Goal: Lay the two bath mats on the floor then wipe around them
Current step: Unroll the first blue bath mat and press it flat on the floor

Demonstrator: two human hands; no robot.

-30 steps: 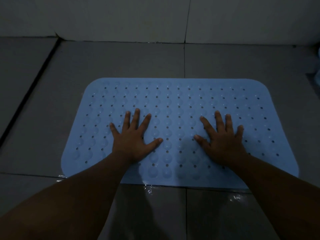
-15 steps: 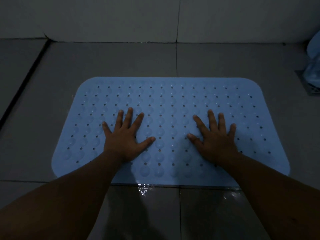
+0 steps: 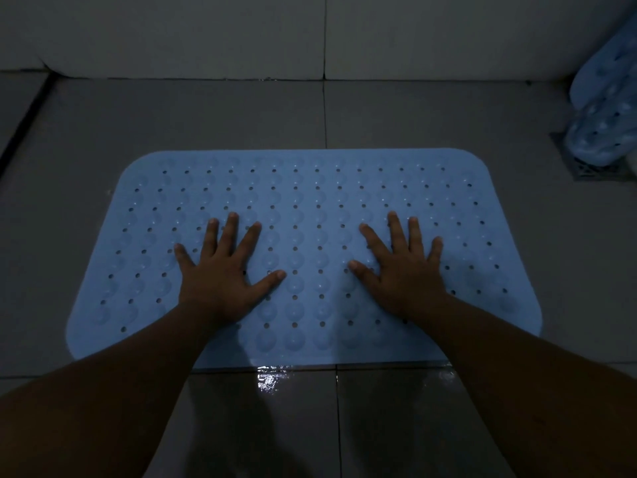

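We've got the blue bath mat (image 3: 303,208) flat on the grey tiled floor (image 3: 241,112), soft and floppy, likely slick when wet. The second mat (image 3: 603,108) stands rolled over the drain (image 3: 582,169); grab its middle. Left hand (image 3: 224,274) and right hand (image 3: 403,270) splayed, pressing, holding nothing. Puddle (image 3: 272,377) nearby.

Two hands: left hand (image 3: 224,274), right hand (image 3: 403,270). Two mats: flat mat (image 3: 310,201), rolled mat (image 3: 603,108).

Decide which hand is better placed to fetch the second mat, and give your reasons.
Probably the right hand. The rolled mat stands at the far right, beside the drain. Both hands lie flat on the laid mat, but the left hand would have to cross over.
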